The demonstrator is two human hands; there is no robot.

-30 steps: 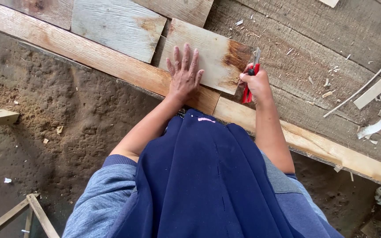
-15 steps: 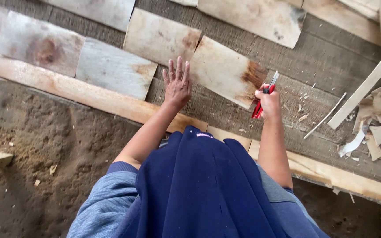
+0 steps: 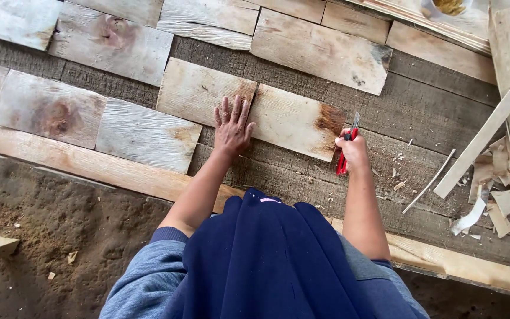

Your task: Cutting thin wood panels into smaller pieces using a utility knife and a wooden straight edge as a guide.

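Left hand (image 3: 232,127) open, flat on wood shingle (image 3: 293,121); shingle's long axis runs left-right. Right hand (image 3: 354,150) grips red utility knife (image 3: 347,147), blade pointing away at shingle's right end.

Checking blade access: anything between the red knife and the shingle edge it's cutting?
Nothing visible. The right hand holds the red utility knife with its blade at the wooden shingle's right end; the left hand presses flat on the other end.

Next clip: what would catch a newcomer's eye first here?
The left hand lies flat on a pale wood shingle at centre, while the right hand grips a red knife at that shingle's right end. More shingles lie in rows over dark boards, with shavings piled at the right.
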